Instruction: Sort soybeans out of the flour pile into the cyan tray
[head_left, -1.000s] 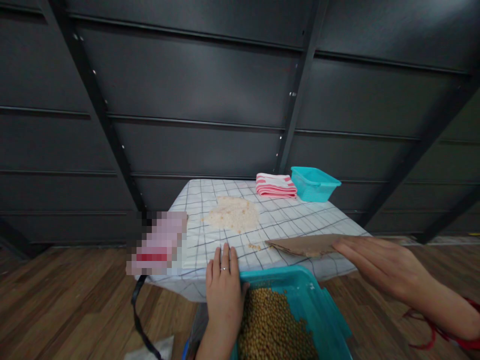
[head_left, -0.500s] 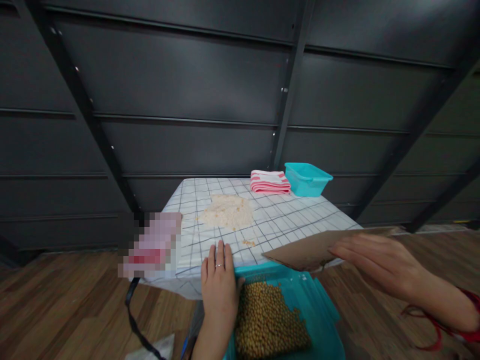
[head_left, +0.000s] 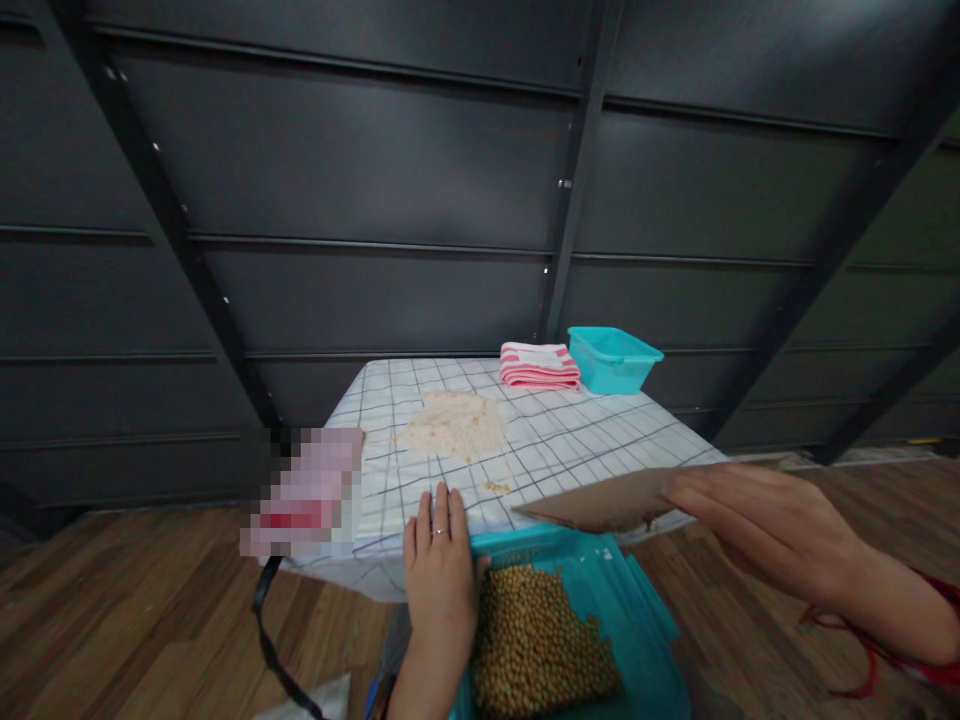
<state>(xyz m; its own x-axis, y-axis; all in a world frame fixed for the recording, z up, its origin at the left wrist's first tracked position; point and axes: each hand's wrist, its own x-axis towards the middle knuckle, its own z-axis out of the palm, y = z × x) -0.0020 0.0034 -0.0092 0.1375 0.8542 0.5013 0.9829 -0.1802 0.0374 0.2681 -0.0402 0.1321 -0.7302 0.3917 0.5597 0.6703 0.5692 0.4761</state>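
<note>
My left hand [head_left: 440, 570] lies flat at the table's front edge, fingers stretched over the checked tablecloth [head_left: 570, 440]. Its thumb is at the left side of a teal plastic container [head_left: 645, 640]. Brownish-yellow beans that look like soybeans [head_left: 544, 635] fill much of that container, just below the table edge. My right hand [head_left: 772, 520] is closed on a flat piece of brown cardboard [head_left: 600, 500], held above the container's far side and the cloth's front edge. Beyond my left fingers lie a few yellowish bits [head_left: 496, 488] and a pale, grainy heap [head_left: 454, 425] resembling rice.
A folded pink-and-white striped towel [head_left: 538, 367] sits at the back of the table beside a second teal container [head_left: 613, 360]. On the left, a blurred-out pinkish object [head_left: 307, 490] rests at the corner, with a black strap [head_left: 262, 620] hanging down. Dark panels [head_left: 375, 150] stand behind.
The cardboard in my right hand has shifted slightly left and tilted a little flatter. My left hand stays in place.
</note>
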